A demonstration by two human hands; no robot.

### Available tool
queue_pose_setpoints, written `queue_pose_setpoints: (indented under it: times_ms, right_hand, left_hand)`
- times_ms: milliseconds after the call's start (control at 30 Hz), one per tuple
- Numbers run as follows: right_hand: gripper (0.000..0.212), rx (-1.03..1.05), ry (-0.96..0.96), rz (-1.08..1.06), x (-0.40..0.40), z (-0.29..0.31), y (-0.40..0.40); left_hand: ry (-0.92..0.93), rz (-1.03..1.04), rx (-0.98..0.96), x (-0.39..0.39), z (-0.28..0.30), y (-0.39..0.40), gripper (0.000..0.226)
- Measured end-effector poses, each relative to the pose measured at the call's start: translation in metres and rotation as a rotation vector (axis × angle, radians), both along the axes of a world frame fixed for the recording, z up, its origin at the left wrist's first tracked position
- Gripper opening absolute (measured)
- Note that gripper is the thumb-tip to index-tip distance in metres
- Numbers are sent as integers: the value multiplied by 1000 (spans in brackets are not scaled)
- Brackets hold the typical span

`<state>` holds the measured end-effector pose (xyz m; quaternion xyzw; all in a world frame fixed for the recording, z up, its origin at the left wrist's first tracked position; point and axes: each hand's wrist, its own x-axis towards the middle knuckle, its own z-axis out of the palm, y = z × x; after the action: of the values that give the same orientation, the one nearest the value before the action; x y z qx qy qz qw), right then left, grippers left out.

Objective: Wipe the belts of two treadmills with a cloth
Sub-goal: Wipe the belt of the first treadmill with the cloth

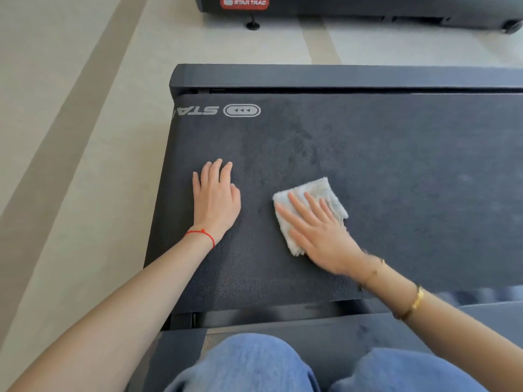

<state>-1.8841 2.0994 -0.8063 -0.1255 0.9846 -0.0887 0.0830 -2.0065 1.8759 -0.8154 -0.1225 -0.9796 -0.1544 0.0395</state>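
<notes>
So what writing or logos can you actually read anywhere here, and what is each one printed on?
"STAR TRAC": white letters on a red badge on the second treadmill at the top of the view.
"STA": pale letters on the near belt, seen upside down; the rest runs past the belt's edge.
An oval logo with three small arrowheads, beside those letters; a sign, no words.
Nothing readable on the cloth.
</notes>
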Motion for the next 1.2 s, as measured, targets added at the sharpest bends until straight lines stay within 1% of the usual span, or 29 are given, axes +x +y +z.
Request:
queue_pose_setpoints:
  times_ms: [100, 200, 267, 333, 367, 433, 500, 567, 633, 700, 767, 800, 933, 1000, 1033, 1100, 1200]
  right_hand:
    - [50, -51, -5, 71, 12, 2, 13]
    - [54, 44, 19, 61, -22, -3, 49]
    - [55, 122, 43, -38, -70, -3, 78]
    - [51, 61, 38, -220, -117, -1, 95]
    - [50, 20, 30, -271, -138, -1, 97]
    - [51, -33, 14, -324, -171, -3, 88]
    - [51, -54, 19, -330, -188, -7, 70]
    - [51, -50, 38, -247, -187, -9, 53]
    - [51, -39, 83, -56, -170, -12, 42]
    - [51, -48, 97, 126, -150, -15, 49]
    - [51, -51, 79, 188, -155, -14, 72]
    - [51, -40, 77, 148, -167, -13, 84]
    - [51, -39, -5, -199, -235, -1, 124]
    - [51, -67, -20, -291, -248, 1, 116]
    - [52, -84, -18, -295, -246, -1, 105]
    - [52, -79, 16, -188, -227, -7, 78]
    - [53, -27, 85, 94, -187, -15, 57]
  left_hand:
    - [2, -18, 12, -1, -1, 25, 51]
    - [-6, -12, -11, -2, -7, 45, 51]
    - [-16, 6, -26, -4, -11, 56, 51]
    - [-26, 47, -29, -6, -13, 64, 51]
    - [-20, 70, -32, -6, -14, 67, 51]
    - [0, 102, -44, -5, -15, 70, 51]
    - [20, 115, -58, -4, -16, 71, 51]
    - [25, 117, -70, -4, -16, 72, 51]
    - [32, 125, -72, -3, -15, 73, 51]
    - [30, 128, -74, -3, -14, 73, 52]
    - [19, 126, -86, -2, -13, 72, 52]
    - [12, 125, -95, -2, -12, 72, 52]
    - [-15, 125, -119, 0, -6, 74, 52]
    - [-29, 136, -130, 0, -5, 76, 53]
    - [-36, 140, -133, 0, -5, 77, 53]
    - [-42, 142, -133, -1, -5, 77, 53]
    - [-26, 146, -121, -1, -7, 75, 52]
